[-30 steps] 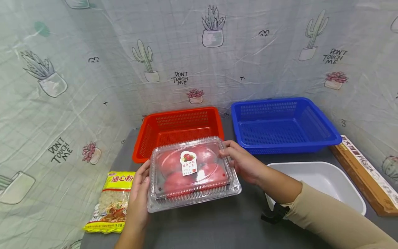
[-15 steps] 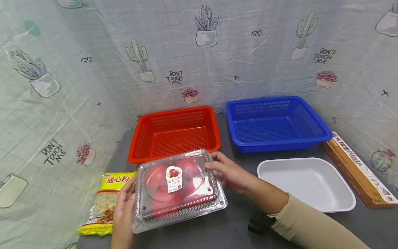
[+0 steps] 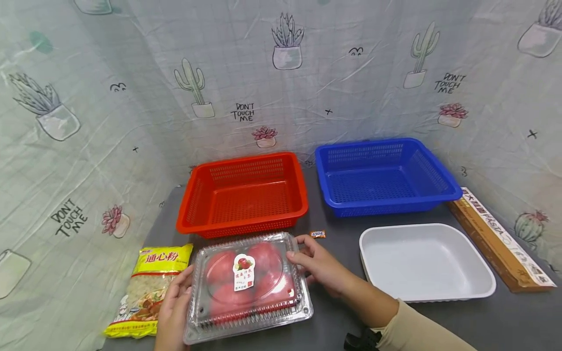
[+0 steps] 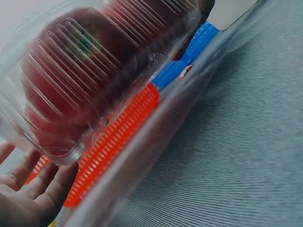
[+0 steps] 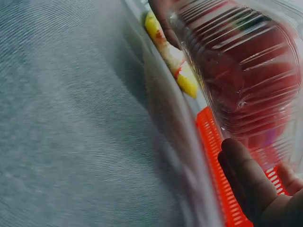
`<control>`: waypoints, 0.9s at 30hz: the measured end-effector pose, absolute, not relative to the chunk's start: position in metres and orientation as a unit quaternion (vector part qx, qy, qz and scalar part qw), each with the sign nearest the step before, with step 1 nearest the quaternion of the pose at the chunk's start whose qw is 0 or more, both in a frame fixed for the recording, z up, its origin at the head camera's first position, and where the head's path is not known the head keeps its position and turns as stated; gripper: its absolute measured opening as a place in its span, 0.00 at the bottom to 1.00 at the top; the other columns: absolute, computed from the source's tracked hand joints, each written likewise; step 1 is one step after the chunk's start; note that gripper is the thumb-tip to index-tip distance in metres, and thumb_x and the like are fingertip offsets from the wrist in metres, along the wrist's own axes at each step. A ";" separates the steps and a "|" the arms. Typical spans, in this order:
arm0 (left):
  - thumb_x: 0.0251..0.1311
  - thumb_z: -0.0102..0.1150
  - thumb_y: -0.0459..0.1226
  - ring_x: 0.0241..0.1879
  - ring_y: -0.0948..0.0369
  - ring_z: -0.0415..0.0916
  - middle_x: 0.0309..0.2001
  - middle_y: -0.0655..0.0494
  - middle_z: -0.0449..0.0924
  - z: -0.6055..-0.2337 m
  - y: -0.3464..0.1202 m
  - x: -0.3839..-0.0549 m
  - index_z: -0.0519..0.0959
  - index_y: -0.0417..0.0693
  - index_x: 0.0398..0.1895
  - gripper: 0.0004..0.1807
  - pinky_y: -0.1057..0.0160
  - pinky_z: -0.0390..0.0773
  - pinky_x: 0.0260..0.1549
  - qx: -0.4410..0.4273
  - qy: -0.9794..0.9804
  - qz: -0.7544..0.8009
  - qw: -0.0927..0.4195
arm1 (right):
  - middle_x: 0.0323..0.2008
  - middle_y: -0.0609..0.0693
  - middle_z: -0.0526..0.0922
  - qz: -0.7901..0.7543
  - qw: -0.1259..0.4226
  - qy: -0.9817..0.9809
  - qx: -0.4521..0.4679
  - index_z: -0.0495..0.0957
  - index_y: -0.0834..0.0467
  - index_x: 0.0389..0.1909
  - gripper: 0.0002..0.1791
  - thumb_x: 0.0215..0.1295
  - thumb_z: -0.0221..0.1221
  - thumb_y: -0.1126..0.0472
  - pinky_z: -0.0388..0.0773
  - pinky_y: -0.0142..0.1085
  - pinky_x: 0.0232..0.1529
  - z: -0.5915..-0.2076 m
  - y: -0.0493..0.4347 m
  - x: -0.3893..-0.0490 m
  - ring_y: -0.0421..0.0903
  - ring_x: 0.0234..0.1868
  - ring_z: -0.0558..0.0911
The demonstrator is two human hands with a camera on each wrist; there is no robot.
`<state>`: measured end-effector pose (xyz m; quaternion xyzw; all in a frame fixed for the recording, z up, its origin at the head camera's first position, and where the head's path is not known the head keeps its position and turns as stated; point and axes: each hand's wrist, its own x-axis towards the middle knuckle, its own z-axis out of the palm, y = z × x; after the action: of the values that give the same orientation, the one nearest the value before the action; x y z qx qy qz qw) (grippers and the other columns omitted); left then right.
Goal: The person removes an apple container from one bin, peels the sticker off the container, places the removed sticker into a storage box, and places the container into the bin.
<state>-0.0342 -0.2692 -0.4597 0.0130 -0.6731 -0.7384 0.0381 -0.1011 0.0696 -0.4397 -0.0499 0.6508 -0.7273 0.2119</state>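
Both hands hold a clear plastic clamshell box of red fruit [image 3: 248, 282] by its two short sides. A white label with a fruit picture sits on its lid. My left hand [image 3: 172, 309] grips the left edge, thumb toward the top, fingers partly hidden. At the right edge my right hand [image 3: 322, 265] has its thumb on the lid and its fingers at the side and below. Both wrist views show the ribbed underside of the box [image 4: 80, 71], with a gap over the grey table. Fingertips of the right hand [image 5: 251, 182] support its lower corner.
Behind the box stands a red basket [image 3: 246, 228], with a blue basket [image 3: 395, 199] to its right. A small orange wrapped candy [image 3: 317, 234] lies between them. A white tray [image 3: 428, 263] and a long pasta box [image 3: 505, 243] are at right, a yellow pasta bag [image 3: 151, 287] at left.
The box has come down and toward me, away from the red basket, both hands still gripping it. The orange candy, hidden before, now shows. The head view has shifted slightly.
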 end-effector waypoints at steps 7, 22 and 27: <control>0.86 0.40 0.32 0.61 0.71 0.76 0.63 0.67 0.78 -0.472 -0.276 -0.032 0.63 0.35 0.78 0.23 0.72 0.80 0.54 -0.032 -0.701 -0.710 0.059 | 0.45 0.57 0.81 -0.734 0.212 0.644 -0.042 0.67 0.60 0.66 0.27 0.76 0.63 0.51 0.86 0.39 0.29 -0.456 0.067 -0.093 0.48 0.35 0.86; 0.84 0.51 0.39 0.53 0.71 0.82 0.55 0.73 0.84 -0.478 -0.273 -0.036 0.69 0.38 0.76 0.25 0.68 0.85 0.46 0.074 -0.750 -0.657 0.032 | 0.41 0.55 0.84 -0.731 0.189 0.655 -0.035 0.68 0.60 0.66 0.26 0.76 0.64 0.53 0.88 0.43 0.36 -0.470 0.067 -0.086 0.46 0.37 0.84; 0.83 0.52 0.38 0.52 0.70 0.82 0.54 0.72 0.84 -0.479 -0.272 -0.037 0.69 0.37 0.76 0.24 0.68 0.85 0.45 0.086 -0.750 -0.655 0.033 | 0.40 0.53 0.86 -0.702 0.178 0.688 -0.042 0.71 0.58 0.64 0.26 0.74 0.67 0.51 0.87 0.41 0.35 -0.469 0.068 -0.087 0.46 0.37 0.84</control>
<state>-0.0372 -0.2716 -0.4792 0.0858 -0.7499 -0.6552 0.0326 -0.0871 0.0676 -0.4688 -0.0417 0.6885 -0.7018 0.1781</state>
